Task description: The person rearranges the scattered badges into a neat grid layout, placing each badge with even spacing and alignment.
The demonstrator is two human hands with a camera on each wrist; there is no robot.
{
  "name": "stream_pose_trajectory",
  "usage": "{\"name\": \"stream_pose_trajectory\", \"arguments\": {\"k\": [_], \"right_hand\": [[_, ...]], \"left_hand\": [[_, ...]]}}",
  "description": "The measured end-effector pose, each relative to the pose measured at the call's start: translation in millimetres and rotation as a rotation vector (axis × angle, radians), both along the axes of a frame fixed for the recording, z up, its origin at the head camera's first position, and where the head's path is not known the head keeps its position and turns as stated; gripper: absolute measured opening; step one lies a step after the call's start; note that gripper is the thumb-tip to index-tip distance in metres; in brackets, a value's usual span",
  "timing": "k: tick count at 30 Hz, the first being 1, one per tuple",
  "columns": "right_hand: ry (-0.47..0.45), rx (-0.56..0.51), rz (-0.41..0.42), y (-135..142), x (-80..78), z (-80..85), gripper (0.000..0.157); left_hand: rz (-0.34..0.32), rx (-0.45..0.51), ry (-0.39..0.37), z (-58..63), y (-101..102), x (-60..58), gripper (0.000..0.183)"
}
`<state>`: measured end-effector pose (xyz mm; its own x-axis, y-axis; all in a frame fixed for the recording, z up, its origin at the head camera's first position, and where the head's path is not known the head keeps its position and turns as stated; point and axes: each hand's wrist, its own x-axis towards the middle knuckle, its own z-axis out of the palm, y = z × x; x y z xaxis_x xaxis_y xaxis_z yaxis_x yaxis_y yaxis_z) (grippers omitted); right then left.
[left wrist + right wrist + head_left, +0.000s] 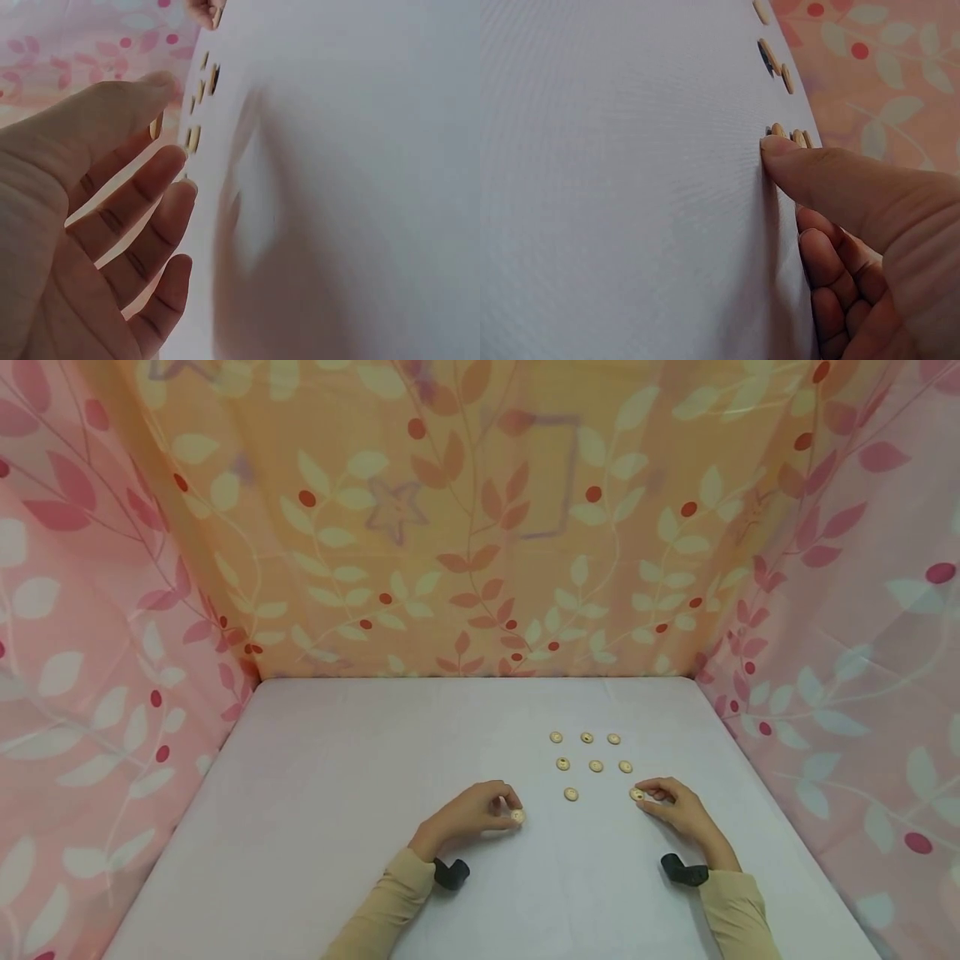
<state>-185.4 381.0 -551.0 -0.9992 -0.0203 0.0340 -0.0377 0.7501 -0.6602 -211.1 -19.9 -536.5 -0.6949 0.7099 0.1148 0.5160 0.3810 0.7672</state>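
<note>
My left hand (476, 810) pinches a small round pale wooden disc (517, 817) between thumb and forefinger, left of the other discs. In the left wrist view, this disc (156, 125) shows edge-on below the thumb tip, and the other fingers are loosely bent. On the right, thumb and forefinger of my right hand (678, 810) grip the edge of another wooden disc (637, 794), which has a dark mark on its face. The right wrist view has the thumb tip low at the white surface, partly covering a disc (778, 130).
Several similar discs lie in loose rows on the white table (337, 760): a back row (587, 737), a middle row (596, 766) and a single front disc (572, 794) between the hands. Patterned cloth (480, 527) walls the table at the back and both sides.
</note>
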Motion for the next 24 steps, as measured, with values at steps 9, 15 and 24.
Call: {"name": "stream_pose_trajectory", "arguments": {"k": [9, 15, 24], "right_hand": [[-0.006, -0.011, 0.003, 0.9, 0.0, -0.5, 0.037], [-0.002, -0.034, 0.008, 1.5, -0.9, -2.5, 0.035], [-0.007, -0.039, -0.01, 1.9, -0.4, -3.4, 0.037]], "left_hand": [[0.059, -0.031, 0.08, 4.3, 36.0, -3.5, 0.019], [0.119, -0.031, 0.087, 3.0, 57.5, -5.1, 0.019], [0.177, -0.097, 0.292, 0.4, 88.1, -9.7, 0.023]]}}
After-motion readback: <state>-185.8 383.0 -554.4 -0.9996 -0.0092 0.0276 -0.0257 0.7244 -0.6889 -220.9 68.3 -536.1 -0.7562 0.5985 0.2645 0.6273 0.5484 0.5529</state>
